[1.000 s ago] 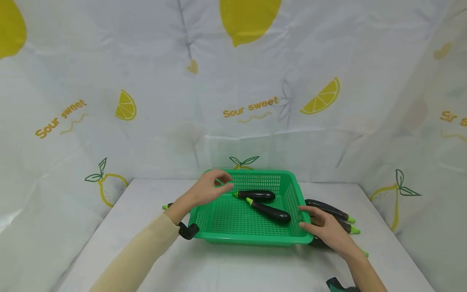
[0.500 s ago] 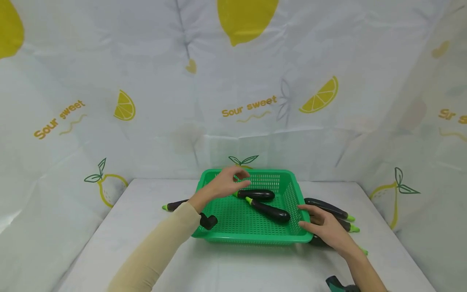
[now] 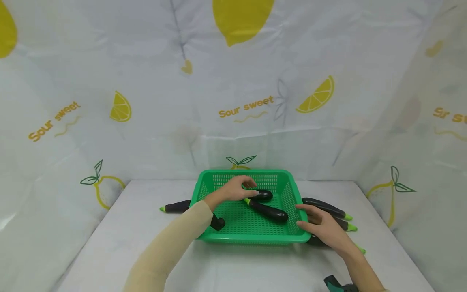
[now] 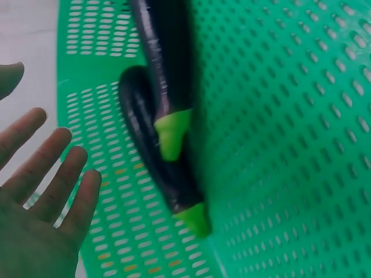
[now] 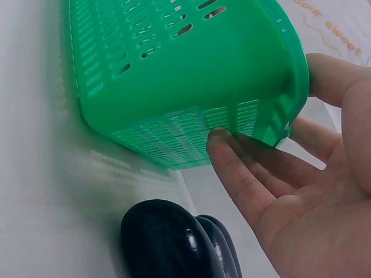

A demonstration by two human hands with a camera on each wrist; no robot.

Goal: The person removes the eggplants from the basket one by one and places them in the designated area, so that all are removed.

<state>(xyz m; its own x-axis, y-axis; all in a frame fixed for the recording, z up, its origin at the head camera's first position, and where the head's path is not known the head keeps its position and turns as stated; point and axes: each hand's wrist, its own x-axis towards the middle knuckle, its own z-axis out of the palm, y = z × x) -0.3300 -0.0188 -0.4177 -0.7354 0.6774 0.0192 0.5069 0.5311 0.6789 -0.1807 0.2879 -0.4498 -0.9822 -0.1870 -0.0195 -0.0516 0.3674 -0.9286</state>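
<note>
Two dark eggplants lie in a green plastic basket [image 3: 251,238]: the front one [image 3: 270,212] slants across the floor, while the back one [image 3: 264,196] is partly covered by my left hand [image 3: 235,189]. That hand hovers inside the basket above the stem ends, fingers apart. In the left wrist view, spread fingers [image 4: 81,200] stand clear of both eggplants. My right hand [image 3: 324,226] holds the basket's right rim; in the right wrist view the thumb is at the rim and the other fingers [image 5: 240,179] lie against the outer wall.
One eggplant [image 3: 176,207] lies left of the basket, partly hidden behind it. Several more [image 3: 326,207] lie to its right, partly under my right hand. A white table [image 3: 120,243] bears everything, with a lemon-printed sheet [image 3: 164,121] hanging behind.
My left hand has moved right and lower over the basket, toward the back eggplant. The left-side eggplant shows more now. The right hand stays on the rim.
</note>
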